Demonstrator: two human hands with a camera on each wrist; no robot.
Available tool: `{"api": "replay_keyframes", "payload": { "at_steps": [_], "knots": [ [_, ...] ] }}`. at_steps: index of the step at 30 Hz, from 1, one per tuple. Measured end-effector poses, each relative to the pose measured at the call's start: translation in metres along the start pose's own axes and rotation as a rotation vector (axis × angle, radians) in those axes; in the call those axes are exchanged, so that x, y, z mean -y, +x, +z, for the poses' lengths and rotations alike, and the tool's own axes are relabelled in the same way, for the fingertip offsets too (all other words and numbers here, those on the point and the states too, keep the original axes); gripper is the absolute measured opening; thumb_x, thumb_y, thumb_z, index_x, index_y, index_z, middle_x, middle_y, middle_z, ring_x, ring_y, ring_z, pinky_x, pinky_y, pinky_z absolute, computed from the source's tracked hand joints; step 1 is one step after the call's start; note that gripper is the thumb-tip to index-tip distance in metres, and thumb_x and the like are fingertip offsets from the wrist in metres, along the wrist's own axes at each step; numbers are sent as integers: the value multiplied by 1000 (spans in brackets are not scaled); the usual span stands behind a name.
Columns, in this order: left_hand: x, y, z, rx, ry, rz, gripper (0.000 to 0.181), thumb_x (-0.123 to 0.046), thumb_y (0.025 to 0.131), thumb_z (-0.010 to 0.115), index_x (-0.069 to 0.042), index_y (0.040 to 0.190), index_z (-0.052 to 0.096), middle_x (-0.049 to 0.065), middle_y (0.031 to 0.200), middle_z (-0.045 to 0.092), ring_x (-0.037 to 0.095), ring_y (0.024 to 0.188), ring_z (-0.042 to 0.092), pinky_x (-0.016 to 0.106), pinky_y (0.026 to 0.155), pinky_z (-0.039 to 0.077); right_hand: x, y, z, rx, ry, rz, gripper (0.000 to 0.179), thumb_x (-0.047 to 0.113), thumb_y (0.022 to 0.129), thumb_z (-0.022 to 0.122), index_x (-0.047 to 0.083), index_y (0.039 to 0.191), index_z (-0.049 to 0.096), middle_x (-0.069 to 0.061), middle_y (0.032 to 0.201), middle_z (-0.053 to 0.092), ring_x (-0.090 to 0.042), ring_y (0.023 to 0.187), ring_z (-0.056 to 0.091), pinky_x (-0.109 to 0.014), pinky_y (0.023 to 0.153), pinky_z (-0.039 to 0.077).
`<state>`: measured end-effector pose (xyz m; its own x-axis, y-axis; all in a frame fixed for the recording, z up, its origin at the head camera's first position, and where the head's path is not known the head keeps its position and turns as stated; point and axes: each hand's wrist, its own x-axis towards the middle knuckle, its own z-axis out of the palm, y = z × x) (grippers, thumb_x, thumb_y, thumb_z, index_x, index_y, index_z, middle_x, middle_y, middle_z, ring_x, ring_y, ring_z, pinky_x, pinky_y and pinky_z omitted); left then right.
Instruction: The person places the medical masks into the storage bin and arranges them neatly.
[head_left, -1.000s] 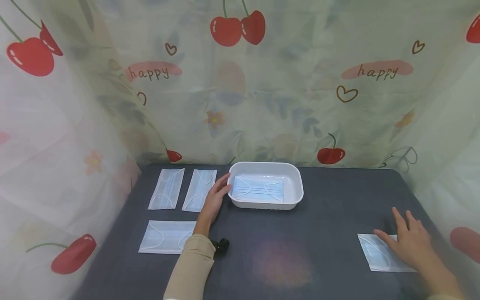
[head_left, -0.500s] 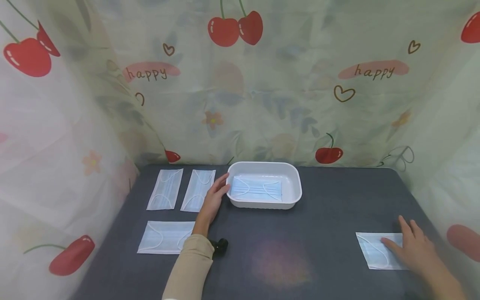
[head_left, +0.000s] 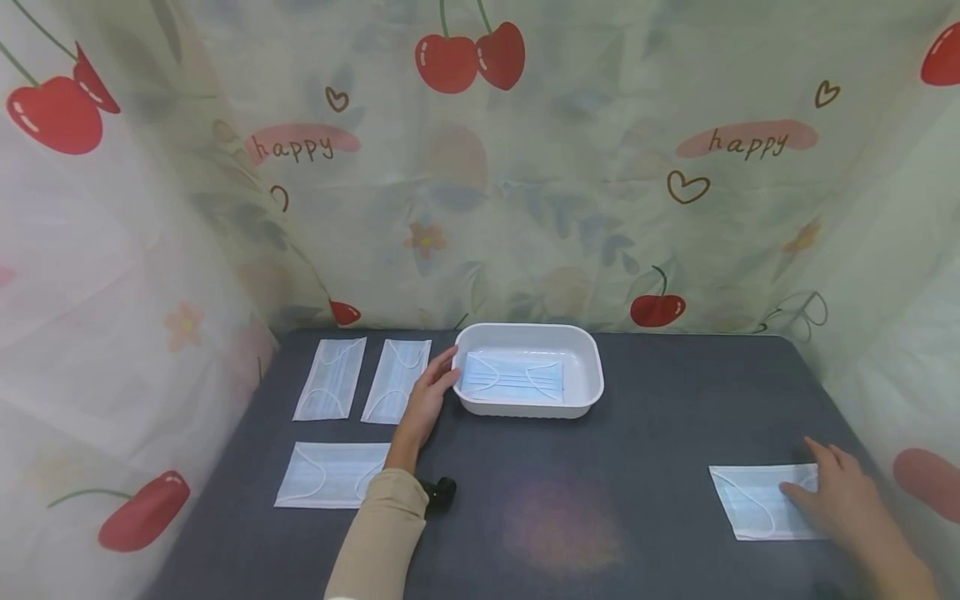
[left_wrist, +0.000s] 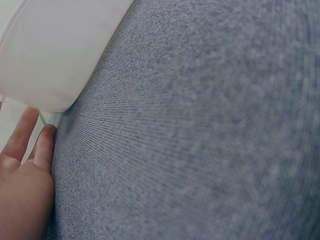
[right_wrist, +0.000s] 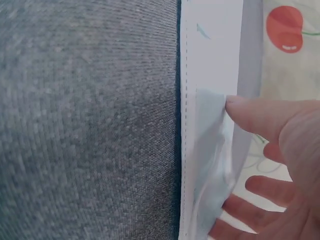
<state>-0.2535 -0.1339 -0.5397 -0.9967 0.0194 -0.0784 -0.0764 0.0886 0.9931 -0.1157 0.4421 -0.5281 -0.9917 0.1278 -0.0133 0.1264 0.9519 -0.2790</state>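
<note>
My left hand (head_left: 427,400) rests beside the white plastic tub (head_left: 529,410), fingertips at its left wall and rim. In the left wrist view, straight fingers (left_wrist: 22,135) lie by the tub's side. A blue pleated face mask (head_left: 513,379) with white ear loops lies flat inside the tub. At the right, my right hand (head_left: 843,500) is over the right end of another face mask (head_left: 757,504), hiding part of it. From the right wrist, the thumb (right_wrist: 245,112) is at the mask's surface and the fingertips are at its edge, well apart from the thumb.
Two upright face masks (head_left: 331,379) lie left of the tub, the nearer one partly behind my left hand. A sideways mask (head_left: 330,475) lies in front, partly covered by my sleeve (head_left: 382,533). A cherry-printed curtain (head_left: 555,208) encloses the dark table (head_left: 660,433).
My right hand has moved slightly right and toward me over the mask, its thumb and fingers drawing nearer each other. My left hand stays at the tub.
</note>
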Motion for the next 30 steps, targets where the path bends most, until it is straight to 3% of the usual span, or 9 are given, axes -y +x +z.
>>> {"api": "replay_keyframes", "payload": {
  "at_steps": [9, 17, 20, 26, 30],
  "knots": [
    [1, 0, 1, -6, 14, 21, 47, -32, 105, 56, -31, 151, 49, 8, 158, 49, 28, 149, 43, 51, 127, 26, -3, -3, -7, -62, 25, 39, 81, 17, 79, 80, -22, 135, 38, -51, 128, 44, -67, 111, 46, -72, 90, 41],
    [0, 0, 1, -10, 14, 19, 47, -33, 104, 57, -32, 150, 50, 8, 158, 49, 27, 149, 42, 50, 127, 26, 2, -7, -10, -92, 60, 103, 74, 10, 84, 71, -16, 142, 34, -48, 129, 47, -69, 108, 49, -69, 86, 44],
    [-1, -1, 1, -15, 18, 9, 46, -31, 104, 57, -32, 150, 50, 7, 157, 49, 28, 149, 43, 51, 127, 26, 5, -8, -9, -96, 85, 113, 65, 8, 88, 66, -15, 141, 37, -47, 126, 51, -66, 108, 51, -68, 84, 45],
    [-1, -2, 1, -10, 29, 1, 46, -33, 104, 56, -34, 150, 50, 7, 158, 49, 28, 149, 42, 51, 127, 25, 8, -7, -8, -126, 107, 67, 38, 10, 93, 62, -13, 122, 56, -44, 120, 57, -63, 104, 55, -65, 82, 45],
    [1, 0, 1, -5, 25, 5, 46, -35, 104, 57, -34, 150, 50, 7, 158, 48, 27, 149, 42, 50, 128, 25, 8, -4, -10, -101, 106, 47, 31, 12, 95, 61, -9, 119, 62, -41, 122, 59, -62, 106, 55, -65, 81, 44]
  ]
}}
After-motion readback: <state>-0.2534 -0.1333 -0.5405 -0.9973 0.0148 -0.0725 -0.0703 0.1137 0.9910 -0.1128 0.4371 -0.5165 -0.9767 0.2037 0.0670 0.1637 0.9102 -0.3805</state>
